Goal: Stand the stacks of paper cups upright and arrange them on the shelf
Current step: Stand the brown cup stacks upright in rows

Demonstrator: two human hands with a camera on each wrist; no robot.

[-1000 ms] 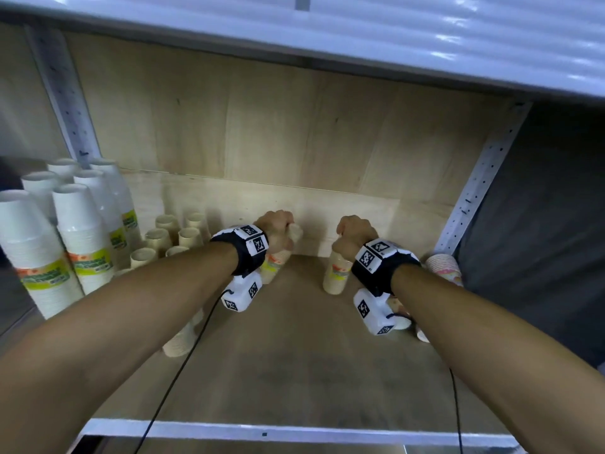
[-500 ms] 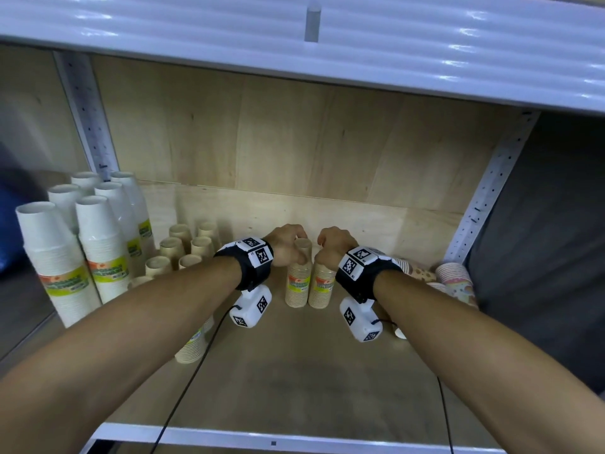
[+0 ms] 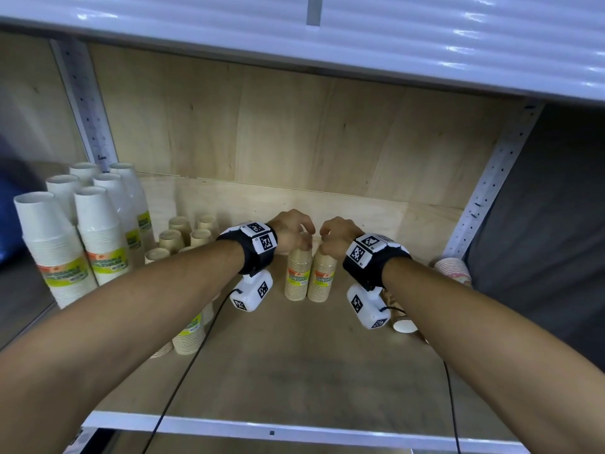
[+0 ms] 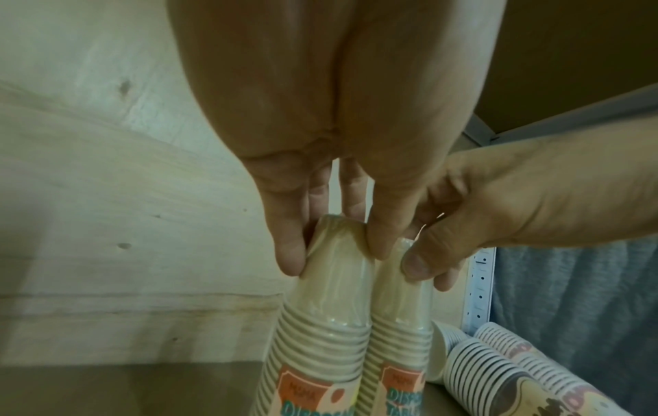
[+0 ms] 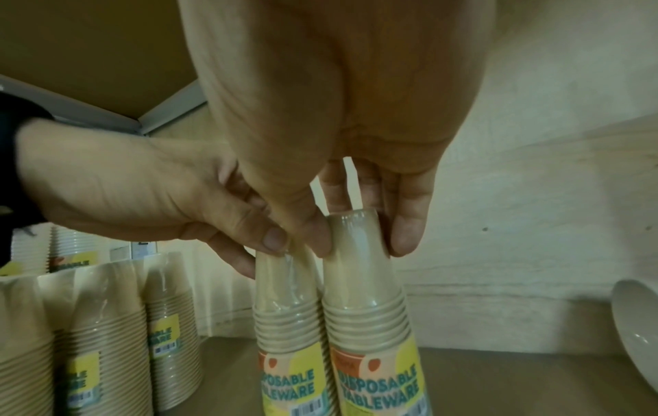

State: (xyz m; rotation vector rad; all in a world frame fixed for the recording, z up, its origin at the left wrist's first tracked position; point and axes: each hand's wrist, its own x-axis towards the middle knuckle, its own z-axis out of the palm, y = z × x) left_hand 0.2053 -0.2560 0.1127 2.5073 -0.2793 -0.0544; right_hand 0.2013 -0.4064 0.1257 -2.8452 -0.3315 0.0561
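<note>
Two beige paper-cup stacks in clear wrap stand upright, side by side and touching, mid-shelf near the back. My left hand (image 3: 294,232) pinches the top of the left stack (image 3: 297,278) from above; its fingertips (image 4: 290,261) press that stack (image 4: 320,323) on both sides. My right hand (image 3: 335,240) holds the top of the right stack (image 3: 322,280) the same way, with its fingertips (image 5: 405,239) around that stack's (image 5: 370,309) top cup. Each wrist view also shows the other hand on the neighbouring stack (image 5: 284,295).
Tall white cup stacks (image 3: 65,244) and several upright beige stacks (image 3: 183,234) fill the shelf's left side. Patterned stacks (image 3: 453,270) and a white cup (image 3: 404,324) lie on their sides at the right. The upper shelf (image 3: 327,34) hangs low overhead. The metal front edge (image 3: 294,430) is near me.
A second ago the two stacks were apart, one under each hand. Both hands moved inward and brought them together; they now stand touching.
</note>
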